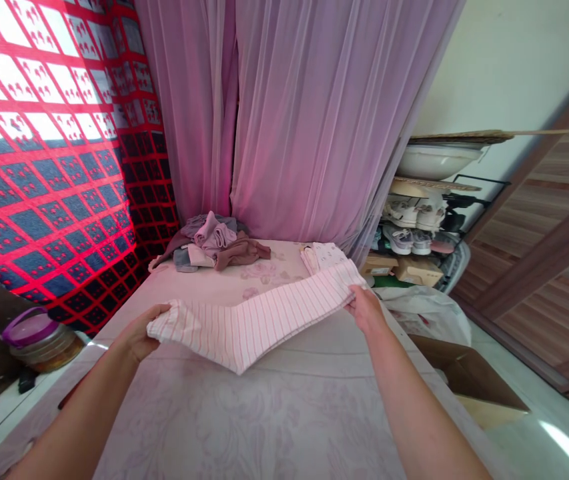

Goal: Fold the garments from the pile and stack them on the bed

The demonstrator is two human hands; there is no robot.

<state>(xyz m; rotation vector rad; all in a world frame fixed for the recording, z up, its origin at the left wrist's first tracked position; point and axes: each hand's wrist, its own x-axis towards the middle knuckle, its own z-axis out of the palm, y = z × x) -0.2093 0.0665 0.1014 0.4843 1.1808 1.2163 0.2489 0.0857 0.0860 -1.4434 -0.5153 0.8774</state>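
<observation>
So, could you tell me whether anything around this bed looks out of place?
A white basin sits on a board above the stacked shoes, an odd spot beside a bed; the clothes pile is only crumpled.

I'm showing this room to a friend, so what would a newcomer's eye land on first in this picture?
First comes the striped pink-and-white garment, stretched over the bed between the left hand and right hand. On the left, a bold red-and-blue patterned cloth covers the wall or window, glowing where light comes through. Straight ahead hangs a sheer lilac curtain, with a heap of folded clothes at the bed's far end.
</observation>
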